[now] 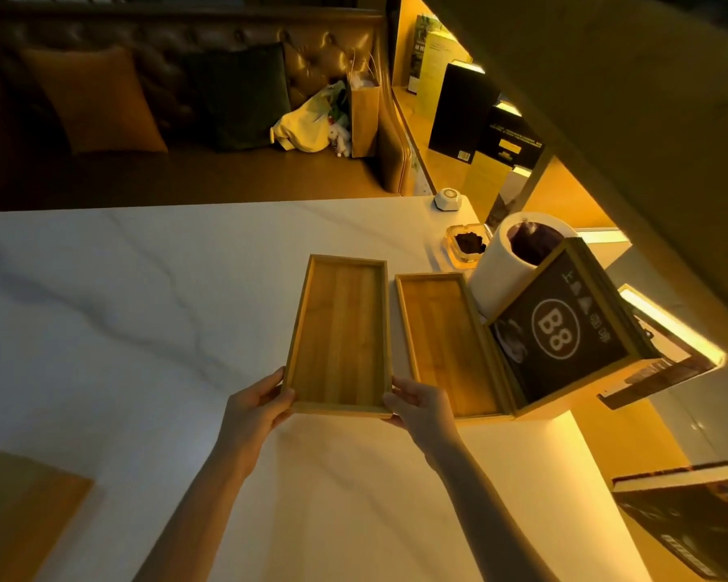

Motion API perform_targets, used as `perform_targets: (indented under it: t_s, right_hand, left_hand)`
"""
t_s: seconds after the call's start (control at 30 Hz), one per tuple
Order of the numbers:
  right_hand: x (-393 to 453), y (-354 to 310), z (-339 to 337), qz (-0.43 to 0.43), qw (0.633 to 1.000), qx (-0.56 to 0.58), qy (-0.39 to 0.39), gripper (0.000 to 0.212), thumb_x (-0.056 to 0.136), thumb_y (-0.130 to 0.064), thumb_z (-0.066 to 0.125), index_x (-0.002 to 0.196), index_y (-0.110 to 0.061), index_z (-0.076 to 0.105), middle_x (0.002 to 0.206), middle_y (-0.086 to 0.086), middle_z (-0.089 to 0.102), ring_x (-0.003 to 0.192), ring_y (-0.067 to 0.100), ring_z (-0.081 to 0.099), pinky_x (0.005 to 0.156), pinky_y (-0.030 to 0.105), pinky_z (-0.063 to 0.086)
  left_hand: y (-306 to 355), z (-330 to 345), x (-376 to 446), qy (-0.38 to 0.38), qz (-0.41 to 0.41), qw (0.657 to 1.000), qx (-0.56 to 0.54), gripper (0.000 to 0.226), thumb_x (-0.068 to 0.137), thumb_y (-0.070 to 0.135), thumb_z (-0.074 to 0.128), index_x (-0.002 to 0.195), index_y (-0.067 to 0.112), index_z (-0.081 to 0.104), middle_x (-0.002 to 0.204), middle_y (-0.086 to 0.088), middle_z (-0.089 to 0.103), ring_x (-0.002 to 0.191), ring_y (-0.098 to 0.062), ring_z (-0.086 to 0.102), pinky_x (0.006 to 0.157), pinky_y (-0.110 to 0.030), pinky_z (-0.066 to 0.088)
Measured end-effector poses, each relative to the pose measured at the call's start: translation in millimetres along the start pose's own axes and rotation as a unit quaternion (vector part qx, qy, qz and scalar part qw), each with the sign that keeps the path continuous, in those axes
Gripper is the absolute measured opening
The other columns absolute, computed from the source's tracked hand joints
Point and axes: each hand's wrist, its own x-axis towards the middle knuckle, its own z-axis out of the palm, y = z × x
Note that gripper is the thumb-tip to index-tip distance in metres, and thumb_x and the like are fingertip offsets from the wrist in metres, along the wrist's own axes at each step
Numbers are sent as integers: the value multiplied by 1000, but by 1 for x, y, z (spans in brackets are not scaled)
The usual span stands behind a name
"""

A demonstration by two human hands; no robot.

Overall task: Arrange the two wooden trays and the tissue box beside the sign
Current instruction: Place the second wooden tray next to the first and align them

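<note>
Two shallow wooden trays lie side by side on the white marble table (144,312). My left hand (255,407) grips the near left corner of the left tray (339,329), and my right hand (421,407) grips its near right corner. The right tray (442,342) lies flat against a wood-framed black sign (564,333) marked B8, which stands at the table's right edge. Behind the sign stands a white cylindrical tissue holder (501,262) with a dark opening on top. A wooden box corner (22,510) shows at the lower left; I cannot tell what it is.
A glass ashtray (467,247) with dark contents and a small white call button (448,199) sit at the far right of the table. A tufted sofa (177,98) with cushions and bags runs behind. Lit shelves with books and boxes (480,115) line the right side.
</note>
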Motion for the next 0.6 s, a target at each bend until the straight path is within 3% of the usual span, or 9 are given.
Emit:
perform_targets:
  t_s: [0.17,0.3,0.53,0.6]
  right_hand:
    - [14,10,-3,20,1000,-20,4,31,85,-4,57,116,0,57,92,5,62,77,12,60,70,23,54]
    - [20,17,-4,29,999,-24,6,32,85,-3,57,116,1,56,84,0,60,74,11,60,63,18,53]
    - [25,23,-2,25,999,-29,18,31,86,-3,57,116,-2,57,82,-1,62,80,18,62,77,33,56]
    - [27,26,-1,21,998,-47,21,32,86,-4,57,118,-3,56,93,6,65,85,20,63,80,34,56]
  left_hand:
    - [-10,9,10,13,-28,1000,0,34,86,6,51,120,9,52,106,-3,63,103,-27,59,97,-48,45]
    - [-15,12,16,13,-37,999,-2,34,86,5,51,120,9,52,101,1,64,97,-21,60,95,-42,45]
    - [-24,14,26,5,-46,999,21,34,86,4,51,119,11,53,100,2,65,97,-18,60,93,-38,46]
    - [-27,16,28,5,-43,999,33,35,86,3,50,120,10,52,98,3,64,96,-17,60,92,-38,47]
